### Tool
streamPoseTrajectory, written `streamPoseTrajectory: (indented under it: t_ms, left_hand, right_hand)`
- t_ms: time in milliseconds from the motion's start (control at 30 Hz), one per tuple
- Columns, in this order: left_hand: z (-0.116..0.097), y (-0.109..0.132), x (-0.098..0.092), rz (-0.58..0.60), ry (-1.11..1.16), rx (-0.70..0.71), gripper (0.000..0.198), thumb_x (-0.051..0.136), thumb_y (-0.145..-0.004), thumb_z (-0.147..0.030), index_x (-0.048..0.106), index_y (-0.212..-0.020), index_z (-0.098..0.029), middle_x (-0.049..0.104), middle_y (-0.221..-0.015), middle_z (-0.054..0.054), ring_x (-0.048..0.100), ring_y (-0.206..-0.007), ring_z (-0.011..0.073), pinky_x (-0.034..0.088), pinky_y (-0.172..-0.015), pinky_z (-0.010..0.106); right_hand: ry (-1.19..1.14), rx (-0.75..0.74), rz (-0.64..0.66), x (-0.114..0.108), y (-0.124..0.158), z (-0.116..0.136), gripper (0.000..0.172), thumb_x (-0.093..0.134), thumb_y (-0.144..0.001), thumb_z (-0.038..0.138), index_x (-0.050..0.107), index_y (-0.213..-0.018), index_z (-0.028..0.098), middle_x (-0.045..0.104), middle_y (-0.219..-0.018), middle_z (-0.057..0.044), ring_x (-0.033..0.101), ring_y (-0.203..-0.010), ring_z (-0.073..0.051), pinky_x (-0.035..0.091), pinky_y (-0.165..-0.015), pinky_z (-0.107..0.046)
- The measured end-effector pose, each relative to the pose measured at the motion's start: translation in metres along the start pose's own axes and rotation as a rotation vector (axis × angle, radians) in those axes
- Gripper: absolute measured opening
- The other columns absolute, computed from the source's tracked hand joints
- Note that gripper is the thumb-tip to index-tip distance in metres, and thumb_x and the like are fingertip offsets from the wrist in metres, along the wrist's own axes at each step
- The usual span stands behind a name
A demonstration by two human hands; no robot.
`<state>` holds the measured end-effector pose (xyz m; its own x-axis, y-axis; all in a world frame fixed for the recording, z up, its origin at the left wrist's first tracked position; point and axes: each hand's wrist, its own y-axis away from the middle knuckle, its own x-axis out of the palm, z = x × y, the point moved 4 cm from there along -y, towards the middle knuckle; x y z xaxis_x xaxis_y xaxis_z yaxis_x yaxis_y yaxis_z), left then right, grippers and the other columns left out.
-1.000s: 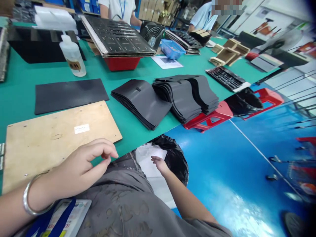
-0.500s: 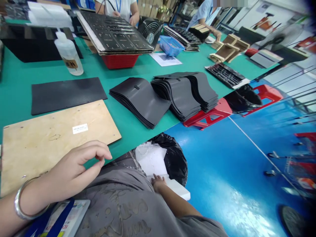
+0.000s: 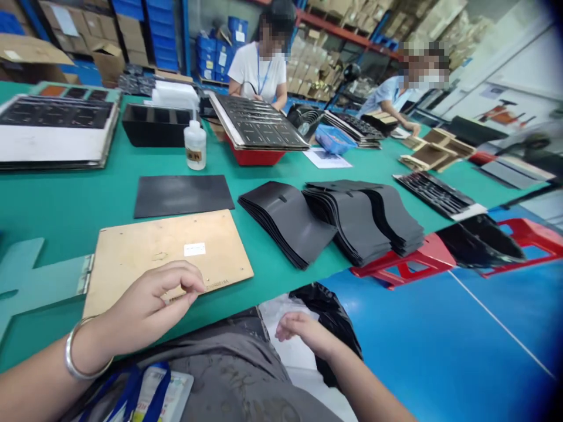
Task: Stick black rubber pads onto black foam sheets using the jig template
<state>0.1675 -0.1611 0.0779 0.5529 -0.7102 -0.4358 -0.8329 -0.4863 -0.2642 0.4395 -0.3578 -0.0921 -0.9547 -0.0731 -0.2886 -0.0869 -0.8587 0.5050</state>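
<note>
Left hand (image 3: 147, 308) is hovering over the near edge of a wooden board (image 3: 176, 246), fingertips (image 3: 193, 285) pinching together on nothing I can see, while the right hand (image 3: 303, 331) is curling loosely, fingers slightly apart, just beside a black trash bag (image 3: 338, 322), with black sheet stacks (image 3: 285, 225) lying farther right on the table

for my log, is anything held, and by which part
Nothing visibly held: the left hand is pinched over a wooden board, the right hand open by a black bin bag.
</note>
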Motion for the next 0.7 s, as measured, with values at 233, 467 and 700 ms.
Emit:
streamPoseTrajectory:
  t_ms: [233,467,700]
  left_hand:
    - [0.035,0.030,-0.050,-0.291,-0.105,-0.209,0.009,0.054,-0.080,-0.018,0.062,-0.084,-0.020,0.064,-0.086,0.004,0.060,-0.082,0.0176,0.047,-0.075,0.026]
    - [0.067,0.059,-0.073,-0.441,-0.097,-0.358,0.013,0.049,-0.081,-0.021,0.062,-0.083,-0.019,0.065,-0.082,0.004,0.060,-0.080,0.0169,0.048,-0.074,0.028]
    - [0.066,0.056,-0.114,-0.573,-0.116,-0.362,0.015,0.049,-0.081,-0.026,0.062,-0.083,-0.019,0.065,-0.085,0.004,0.059,-0.082,0.0167,0.047,-0.075,0.029]
  right_hand:
    - [0.342,-0.611,-0.190,-0.011,-0.069,0.220,0.023,0.051,-0.086,0.031,0.063,-0.099,0.018,0.064,-0.101,-0.007,0.058,-0.094,-0.016,0.045,-0.085,-0.032]
    - [0.754,-0.628,-0.332,0.038,-0.234,0.306,0.018,0.059,-0.079,0.027,0.062,-0.096,0.020,0.062,-0.107,-0.005,0.058,-0.095,-0.018,0.044,-0.082,-0.030]
    - [0.971,-0.613,-0.213,0.080,-0.291,0.323,0.038,0.078,-0.060,0.039,0.059,-0.088,0.023,0.065,-0.087,-0.002,0.059,-0.078,-0.020,0.040,-0.063,-0.026]
